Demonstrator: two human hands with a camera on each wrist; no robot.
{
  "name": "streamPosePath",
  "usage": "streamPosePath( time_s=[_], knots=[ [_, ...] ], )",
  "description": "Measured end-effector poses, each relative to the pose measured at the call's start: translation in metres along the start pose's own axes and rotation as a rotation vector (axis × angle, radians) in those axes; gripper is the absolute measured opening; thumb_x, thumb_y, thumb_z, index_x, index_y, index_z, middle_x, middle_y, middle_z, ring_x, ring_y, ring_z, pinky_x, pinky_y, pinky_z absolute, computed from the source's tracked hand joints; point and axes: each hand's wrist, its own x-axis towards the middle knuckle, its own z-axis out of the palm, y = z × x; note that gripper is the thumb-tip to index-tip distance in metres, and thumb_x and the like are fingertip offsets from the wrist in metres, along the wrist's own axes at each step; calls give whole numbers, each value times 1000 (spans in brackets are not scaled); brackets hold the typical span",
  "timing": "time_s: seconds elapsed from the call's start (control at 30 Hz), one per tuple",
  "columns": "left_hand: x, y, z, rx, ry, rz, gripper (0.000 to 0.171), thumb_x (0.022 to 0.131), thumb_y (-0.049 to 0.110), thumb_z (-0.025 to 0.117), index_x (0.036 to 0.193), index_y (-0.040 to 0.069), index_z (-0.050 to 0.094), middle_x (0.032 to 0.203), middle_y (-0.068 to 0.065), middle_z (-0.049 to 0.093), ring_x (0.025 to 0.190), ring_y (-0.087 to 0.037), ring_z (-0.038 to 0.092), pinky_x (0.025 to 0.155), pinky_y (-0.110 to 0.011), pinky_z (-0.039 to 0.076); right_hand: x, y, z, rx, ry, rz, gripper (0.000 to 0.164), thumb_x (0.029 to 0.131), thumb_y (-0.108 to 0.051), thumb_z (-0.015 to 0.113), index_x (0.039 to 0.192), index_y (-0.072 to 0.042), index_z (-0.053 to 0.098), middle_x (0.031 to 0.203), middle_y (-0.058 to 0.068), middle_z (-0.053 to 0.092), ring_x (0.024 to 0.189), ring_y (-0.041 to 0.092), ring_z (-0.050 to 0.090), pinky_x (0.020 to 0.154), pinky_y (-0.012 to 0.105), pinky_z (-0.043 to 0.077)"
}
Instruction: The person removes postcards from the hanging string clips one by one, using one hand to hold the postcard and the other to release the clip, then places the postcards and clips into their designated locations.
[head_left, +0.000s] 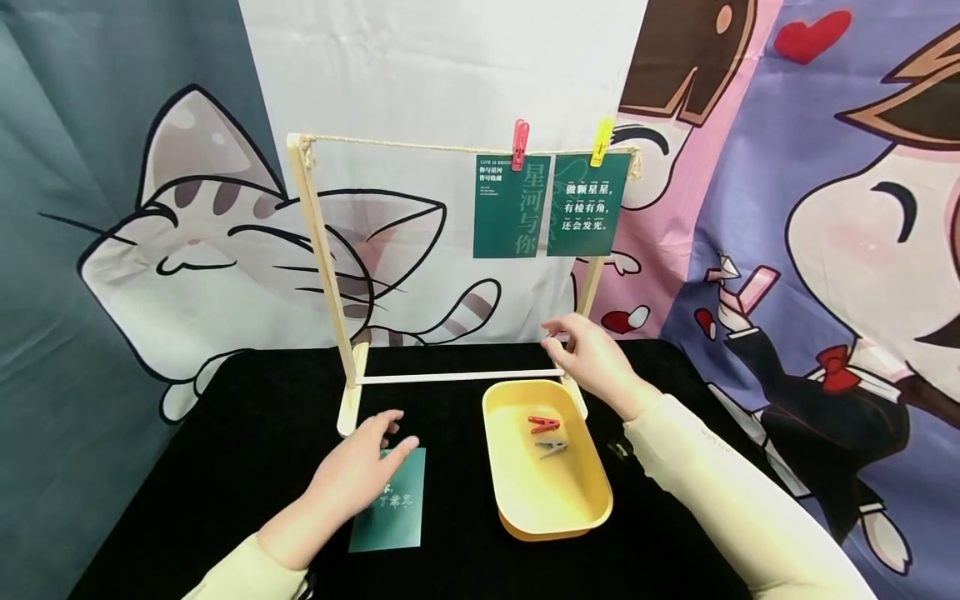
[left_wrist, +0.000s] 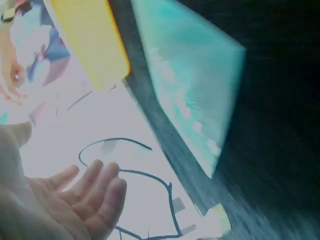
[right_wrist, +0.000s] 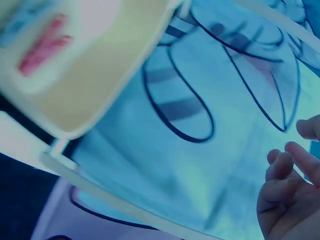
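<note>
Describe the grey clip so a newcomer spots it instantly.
On the black table stands a wooden frame, with a yellow tray before its right side. Inside, the grey clip lies just in front of the red clip. Its dull grey sets it apart.

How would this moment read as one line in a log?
left hand: empty, by loose green card | right hand: empty, near yellow tray | string: two cards clipped | tray: red clip, gray clip
</note>
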Motion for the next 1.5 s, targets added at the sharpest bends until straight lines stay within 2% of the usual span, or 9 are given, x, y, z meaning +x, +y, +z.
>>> streamPosePath(
  time_s=[0.13, 0.37, 0.5, 0.63, 0.77, 1.0, 1.13, 1.33, 1.5],
  knots=[
    [23, 8, 1, -233, 45, -18, 62, 97, 61, 49, 142, 19, 49, 126, 3, 62, 103, -14, 61, 83, -40, 50, 19, -8, -13, 55, 79, 5, 30, 98, -27, 64, 124, -13, 65, 112, 5, 63, 71, 16, 57, 65, 33, 50],
    [64, 34, 0, -575, 123, -12, 46, 102, 37, 55, 142, 15, 49, 125, -7, 64, 101, -21, 64, 81, -37, 52, 46, -22, -27, 124, 222, -21, 30, 98, -26, 64, 124, -13, 65, 112, 5, 64, 65, 17, 53, 58, 32, 46],
    [89, 54, -2, -779, 168, -25, 42, 102, 31, 58, 140, 14, 50, 124, -9, 64, 100, -24, 65, 81, -41, 55, 57, -30, -37, 145, 290, -56, 29, 98, -24, 65, 123, -11, 65, 111, 4, 63, 66, 17, 52, 59, 30, 44],
    [114, 72, -5, -916, 211, -1, 42, 100, 29, 60, 138, 12, 52, 123, -8, 66, 99, -26, 66, 80, -39, 57, 70, -39, -52, 139, 333, -88, 32, 98, -25, 64, 126, -10, 64, 115, 5, 62, 68, 16, 51, 61, 31, 44],
    [131, 88, -8, -1009, 226, 42, 44, 99, 30, 62, 138, 11, 52, 125, -8, 66, 101, -26, 66, 79, -34, 57, 84, -51, -70, 144, 347, -93, 37, 99, -27, 63, 131, -11, 60, 119, 5, 60, 69, 16, 50, 62, 31, 43],
    [155, 110, -12, -1164, 237, 80, 48, 97, 29, 66, 139, 13, 50, 124, -6, 66, 103, -26, 66, 90, -47, 53, 112, -70, -94, 213, 337, -20, 42, 99, -33, 60, 138, -16, 55, 124, 1, 58, 71, 16, 49, 63, 27, 40],
    [166, 125, -16, -1194, 249, 90, 49, 97, 29, 66, 141, 15, 49, 126, -4, 65, 101, -22, 67, 88, -43, 55, 126, -84, -106, 322, 317, 55, 44, 100, -35, 59, 141, -22, 52, 128, -3, 56, 68, 15, 50, 65, 26, 44],
    [178, 144, -24, -1251, 280, 143, 56, 97, 24, 66, 146, 11, 44, 125, -8, 65, 109, -38, 63, 76, -30, 57, 142, -101, -118, 359, 321, 83, 43, 100, -39, 56, 141, -26, 53, 127, -5, 56, 63, 14, 50, 61, 26, 42],
    [184, 158, -29, -1233, 269, 128, 54, 97, 25, 66, 147, 15, 44, 120, -7, 67, 105, -32, 65, 80, -34, 57, 149, -110, -122, 332, 307, 98, 43, 100, -40, 55, 141, -25, 53, 130, -2, 55, 83, 17, 57, 73, 27, 44]
  ],
)
